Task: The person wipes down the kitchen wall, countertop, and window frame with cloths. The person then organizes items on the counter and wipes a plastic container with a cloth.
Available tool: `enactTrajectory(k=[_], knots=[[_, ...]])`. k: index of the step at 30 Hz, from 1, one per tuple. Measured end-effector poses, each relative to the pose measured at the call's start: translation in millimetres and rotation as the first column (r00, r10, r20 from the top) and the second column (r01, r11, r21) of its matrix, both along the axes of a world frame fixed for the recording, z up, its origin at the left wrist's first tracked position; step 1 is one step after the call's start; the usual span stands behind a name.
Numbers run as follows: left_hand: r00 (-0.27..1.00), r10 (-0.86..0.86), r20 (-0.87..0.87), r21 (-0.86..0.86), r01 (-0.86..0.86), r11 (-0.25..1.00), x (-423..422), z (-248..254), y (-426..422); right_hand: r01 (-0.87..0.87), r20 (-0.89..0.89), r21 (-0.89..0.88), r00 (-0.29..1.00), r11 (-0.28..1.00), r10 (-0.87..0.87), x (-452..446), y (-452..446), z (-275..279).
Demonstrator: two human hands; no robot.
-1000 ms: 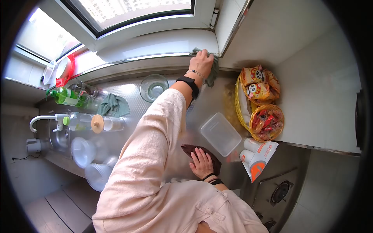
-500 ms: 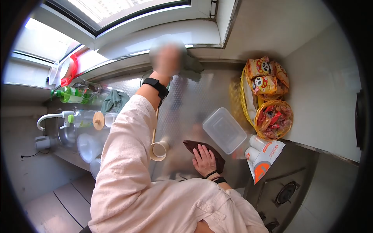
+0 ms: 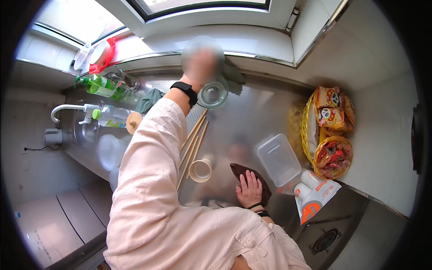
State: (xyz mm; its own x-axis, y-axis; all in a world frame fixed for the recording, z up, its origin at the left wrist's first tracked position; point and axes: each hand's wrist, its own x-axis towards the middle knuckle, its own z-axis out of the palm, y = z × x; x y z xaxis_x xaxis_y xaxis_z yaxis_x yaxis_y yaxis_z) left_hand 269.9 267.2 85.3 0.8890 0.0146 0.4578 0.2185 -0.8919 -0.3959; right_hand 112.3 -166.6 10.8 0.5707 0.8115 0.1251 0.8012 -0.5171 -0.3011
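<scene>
My left hand (image 3: 201, 64) reaches far forward to the back edge of the metal counter, below the window. It is smeared, so its fingers cannot be made out. A clear glass vessel (image 3: 213, 93) stands just beside its wrist, and a dark green cloth (image 3: 234, 77) lies to its right. My right hand (image 3: 249, 188) rests flat with fingers spread on a folded brown cloth (image 3: 262, 182) near the counter's front. Between the two arms are several wooden chopsticks (image 3: 194, 146) and a paper cup (image 3: 200, 170).
To the right are a lidded clear plastic box (image 3: 279, 159), packaged paper cups (image 3: 317, 193), a yellow basket of snack packets (image 3: 309, 128) and a small basket of red-wrapped pieces (image 3: 333, 157). On the left stand green bottles (image 3: 103, 86), a white tap (image 3: 67, 108) and plastic bowls (image 3: 110, 152).
The view has swung, so the counter items sit further right. The glass vessel and chopsticks now show right of my left arm. My right hand stays on the brown cloth.
</scene>
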Motion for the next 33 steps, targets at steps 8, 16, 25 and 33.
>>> enactTrajectory(k=[8, 16, 25, 33], knots=[[0.999, 0.010, 0.054, -0.090, -0.005, 0.996, 2.0, -11.3, 5.9, -0.002, -0.011, -0.013, 1.000, 1.000, 0.002, -1.0, -2.3, -3.0], [0.997, 0.054, 0.056, -0.035, -0.052, 0.998, -10.5, 1.7, 12.2, -0.015, 0.030, -0.046, 0.999, 0.999, 0.017, -1.6, 1.5, 0.1], [0.952, 0.300, -0.060, 0.004, -0.300, 0.954, -51.8, 1.0, 69.1, -0.014, 0.028, -0.041, 0.999, 0.999, 0.015, 0.2, 2.4, -1.4], [0.974, 0.226, 0.020, -0.075, -0.224, 0.972, -27.8, -4.7, 40.6, -0.040, 0.065, -0.075, 0.997, 0.996, 0.045, -3.0, 4.4, -0.5]])
